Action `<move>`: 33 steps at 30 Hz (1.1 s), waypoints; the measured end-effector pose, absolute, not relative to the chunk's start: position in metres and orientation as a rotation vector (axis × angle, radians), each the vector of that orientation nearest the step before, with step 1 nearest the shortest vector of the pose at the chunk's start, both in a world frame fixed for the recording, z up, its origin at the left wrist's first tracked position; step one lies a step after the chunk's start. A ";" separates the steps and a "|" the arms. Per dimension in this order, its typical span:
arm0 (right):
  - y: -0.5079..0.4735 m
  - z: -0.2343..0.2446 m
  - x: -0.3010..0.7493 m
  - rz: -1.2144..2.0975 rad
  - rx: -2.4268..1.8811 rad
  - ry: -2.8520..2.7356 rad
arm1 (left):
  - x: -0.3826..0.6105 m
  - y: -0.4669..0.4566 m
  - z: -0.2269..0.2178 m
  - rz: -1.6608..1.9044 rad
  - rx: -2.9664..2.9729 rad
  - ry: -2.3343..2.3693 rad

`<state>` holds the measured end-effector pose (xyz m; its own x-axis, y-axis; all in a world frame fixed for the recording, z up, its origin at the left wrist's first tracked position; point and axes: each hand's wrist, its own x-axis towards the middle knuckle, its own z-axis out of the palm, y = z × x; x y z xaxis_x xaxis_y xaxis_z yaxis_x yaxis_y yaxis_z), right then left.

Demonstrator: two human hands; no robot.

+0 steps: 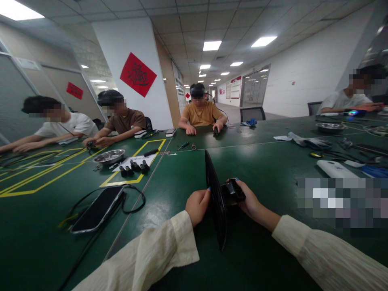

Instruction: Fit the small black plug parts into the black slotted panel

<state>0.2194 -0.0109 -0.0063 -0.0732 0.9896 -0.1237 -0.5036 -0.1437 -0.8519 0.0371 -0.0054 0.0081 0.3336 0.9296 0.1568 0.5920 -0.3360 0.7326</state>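
A thin black panel (216, 202) stands on edge in front of me, turned nearly edge-on, with a boxy black mount (235, 191) jutting from its right face. My left hand (198, 206) grips the panel from the left, thumb against its face and the other fingers mostly hidden. On the other side, my right hand (249, 202) closes around the outer end of the mount. Both hands are just above the green table (169, 242). What exactly the panel belongs to I cannot tell.
Left of my hands lies a phone (98, 210) with a black cable looped around it. Beyond are a metal bowl (109, 157) and several black cylindrical parts (133, 167). A white device (336, 169) and bagged items (306, 141) lie right. Several people sit around the table.
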 end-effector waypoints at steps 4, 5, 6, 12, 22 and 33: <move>-0.011 -0.005 0.219 1.543 -0.885 -0.756 | 0.037 -0.005 0.008 0.784 2.043 1.320; -0.012 -0.005 0.219 1.544 -0.884 -0.758 | 0.037 -0.005 0.008 0.784 2.049 1.317; -0.012 -0.004 0.219 1.547 -0.883 -0.761 | 0.037 -0.005 0.008 0.784 2.055 1.315; -0.012 -0.002 0.218 1.536 -0.881 -0.739 | 0.036 -0.005 0.008 0.767 2.086 1.324; -0.013 -0.002 0.218 1.542 -0.884 -0.760 | 0.036 -0.005 0.009 0.759 2.107 1.304; -0.011 -0.003 0.218 1.544 -0.887 -0.741 | 0.035 -0.003 0.005 0.799 2.075 1.304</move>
